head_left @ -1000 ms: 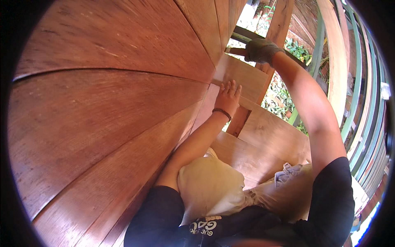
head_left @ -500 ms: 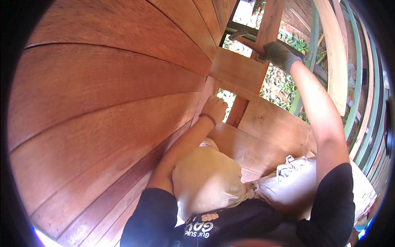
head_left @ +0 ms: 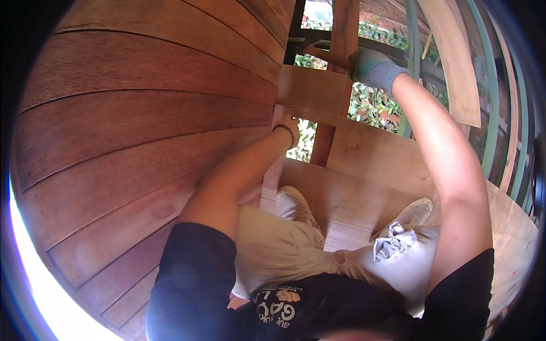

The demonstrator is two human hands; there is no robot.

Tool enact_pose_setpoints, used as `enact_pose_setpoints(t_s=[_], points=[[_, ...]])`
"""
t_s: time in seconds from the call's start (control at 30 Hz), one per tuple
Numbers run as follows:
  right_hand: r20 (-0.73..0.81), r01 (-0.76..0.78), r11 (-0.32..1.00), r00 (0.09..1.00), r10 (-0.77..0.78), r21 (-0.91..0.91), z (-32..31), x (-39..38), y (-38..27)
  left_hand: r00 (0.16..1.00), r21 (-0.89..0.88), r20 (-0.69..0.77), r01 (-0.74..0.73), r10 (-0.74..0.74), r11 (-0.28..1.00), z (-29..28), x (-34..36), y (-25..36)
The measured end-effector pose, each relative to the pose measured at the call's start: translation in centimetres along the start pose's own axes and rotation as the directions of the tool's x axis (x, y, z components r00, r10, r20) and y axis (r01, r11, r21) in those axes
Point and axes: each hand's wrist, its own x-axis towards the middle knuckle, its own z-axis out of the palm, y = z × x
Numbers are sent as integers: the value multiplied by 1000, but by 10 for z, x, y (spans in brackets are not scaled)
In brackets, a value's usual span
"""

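My right hand (head_left: 371,67), in a grey-green work glove, is wrapped round the handle of a hammer (head_left: 329,56). The dark hammer head points left, over the far end of the short cross board (head_left: 311,90). At the foot of the plank wall, my bare left hand (head_left: 288,125) is closed at the near edge of that board. Its fingertips are small and partly hidden, so what they pinch cannot be made out. Beside this hand is a gap in the floor boards, with a reddish-brown beam (head_left: 323,145) crossing under it.
A wall of reddish planks (head_left: 148,119) rises on the left. Floor boards (head_left: 378,159) lie under my shoes (head_left: 296,206). Beyond them are open joists with green plants (head_left: 372,105) below. Long timber strips and a pale curved board (head_left: 452,62) lie at the right.
My view has shifted, and both shoes now show. My left hand has moved forward to the cross board's edge. The hammer stays in my right hand above the boards.
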Motion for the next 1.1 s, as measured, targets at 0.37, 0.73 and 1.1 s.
enact_pose_setpoints(t_s=[0.37,0.73,1.1], points=[[-48,-86,995,995,84,-49,-36,11,-43,948,-172,200,281,-246,944,-37,29,15],[-68,-82,994,995,76,-78,-87,34,-57,962,70,181,193,-203,979,-98,-17,18],[-56,8,999,998,-5,50,-82,50,-52,971,44,136,194,-198,980,-95,-25,23]])
